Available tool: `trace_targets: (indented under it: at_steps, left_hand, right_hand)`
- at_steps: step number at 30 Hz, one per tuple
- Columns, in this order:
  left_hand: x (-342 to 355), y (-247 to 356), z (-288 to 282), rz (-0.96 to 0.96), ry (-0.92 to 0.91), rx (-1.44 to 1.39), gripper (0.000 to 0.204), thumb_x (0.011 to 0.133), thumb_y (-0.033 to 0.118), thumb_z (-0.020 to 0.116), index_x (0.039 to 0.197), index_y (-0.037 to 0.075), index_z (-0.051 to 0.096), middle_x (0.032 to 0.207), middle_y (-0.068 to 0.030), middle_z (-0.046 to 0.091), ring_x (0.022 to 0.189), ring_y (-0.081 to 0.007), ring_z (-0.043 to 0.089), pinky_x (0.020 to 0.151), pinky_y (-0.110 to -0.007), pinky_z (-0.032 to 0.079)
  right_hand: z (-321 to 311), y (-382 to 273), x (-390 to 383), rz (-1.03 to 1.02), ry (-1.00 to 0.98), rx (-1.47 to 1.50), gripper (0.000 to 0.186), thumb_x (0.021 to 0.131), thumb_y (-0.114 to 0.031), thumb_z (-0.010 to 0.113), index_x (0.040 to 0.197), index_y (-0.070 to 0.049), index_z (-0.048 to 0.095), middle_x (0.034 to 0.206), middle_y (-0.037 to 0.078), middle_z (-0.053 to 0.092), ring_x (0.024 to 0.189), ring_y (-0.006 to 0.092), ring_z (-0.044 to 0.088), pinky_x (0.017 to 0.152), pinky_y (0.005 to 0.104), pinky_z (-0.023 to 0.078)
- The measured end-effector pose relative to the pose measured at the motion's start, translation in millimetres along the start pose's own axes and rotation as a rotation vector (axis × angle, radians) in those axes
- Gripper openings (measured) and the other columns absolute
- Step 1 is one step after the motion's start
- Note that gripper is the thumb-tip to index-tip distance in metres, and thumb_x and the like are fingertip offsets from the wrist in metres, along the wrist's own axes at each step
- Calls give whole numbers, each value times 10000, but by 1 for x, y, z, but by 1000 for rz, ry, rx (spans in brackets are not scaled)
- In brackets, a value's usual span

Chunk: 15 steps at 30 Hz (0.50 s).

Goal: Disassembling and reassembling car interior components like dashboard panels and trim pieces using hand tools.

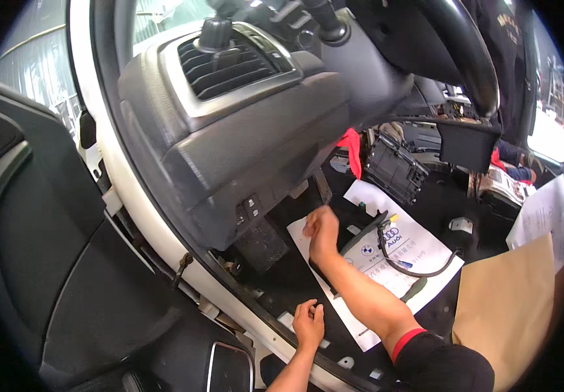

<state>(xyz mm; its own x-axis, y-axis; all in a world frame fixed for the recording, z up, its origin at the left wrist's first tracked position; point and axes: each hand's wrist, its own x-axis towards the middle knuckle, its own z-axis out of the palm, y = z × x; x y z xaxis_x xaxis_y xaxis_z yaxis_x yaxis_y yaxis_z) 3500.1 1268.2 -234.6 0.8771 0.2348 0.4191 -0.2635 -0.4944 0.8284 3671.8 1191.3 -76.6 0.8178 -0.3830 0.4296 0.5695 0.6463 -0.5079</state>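
- White paper mat (435,262), one, printed: spread on the dark car floor (433,212) below the dashboard; long axis from about half past ten to half past four.
- Right hand (322,234): over the mat's ten o'clock end, fingers curled inward, blurred; contact with the paper, and any item held, cannot be told.
- Step in hand, by judgement: a reach across the mat toward the pedal side. The next move, if a grip, would seem to call for spread fingers and a clear line past the loose parts.
- Black cable (419,273), one: on the mat, at four o'clock from the right hand; bowed toward five o'clock, free end turned up toward one, long axis roughly ten to four.
- Black curved strip (362,236): between right hand and cable, running toward one o'clock, partly behind the forearm.
- Dark-handled tool (415,289): below the cable, handle slanting between one and seven o'clock.
- Left hand (308,323): at six o'clock from the right, near the door sill; fingers half bent, slightly parted, nothing seen in them.
- Black plastic housing (394,168): two o'clock from the right hand; red cloth (352,153) just beside it.
- Brown paper sheet (507,307): four o'clock, outermost.
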Motion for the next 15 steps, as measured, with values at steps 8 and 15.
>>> trace_targets:
  at_steps: [8, 15]
  left_hand:
    - [-2, -2, 4, -16, 11, -45, 178, 898, 118, 714, 1043, 19, 688, 830, -80, 599, 709, -178, 571, 656, -324, 491]
    - [-38, 18, -14, 61, -53, 182, 156, 880, 119, 724, 962, -8, 688, 781, -119, 614, 667, -213, 578, 641, -335, 480]
  right_hand:
    - [39, -23, 46, 192, -7, 296, 161, 908, -155, 487, 758, -103, 465, 669, 10, 426, 519, 108, 359, 485, 282, 320]
    - [46, 21, 11, 540, 171, 270, 373, 931, -257, 530, 1230, -35, 558, 1073, 98, 615, 962, 208, 610, 775, 367, 548]
